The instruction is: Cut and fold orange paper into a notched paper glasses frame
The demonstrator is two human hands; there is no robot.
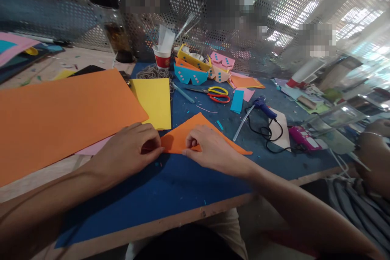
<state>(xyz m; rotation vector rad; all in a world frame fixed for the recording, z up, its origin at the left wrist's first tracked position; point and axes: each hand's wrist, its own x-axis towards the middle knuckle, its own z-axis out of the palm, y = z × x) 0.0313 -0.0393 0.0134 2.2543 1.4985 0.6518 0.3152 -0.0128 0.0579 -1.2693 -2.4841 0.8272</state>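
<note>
A folded orange paper triangle (195, 130) lies on the blue table top (170, 183). My left hand (128, 150) pinches the triangle's left corner with closed fingers. My right hand (210, 146) presses its fingertips down on the triangle's lower edge, fingers curled. Both hands rest on the table close together.
A large orange sheet (61, 118) and a yellow sheet (155, 101) lie to the left. Scissors (216, 93), a blue glue gun (262, 107) with cord, a paper cup (162, 57) and paper boats (190, 74) sit behind. Another person's arm (373, 154) is at the right edge.
</note>
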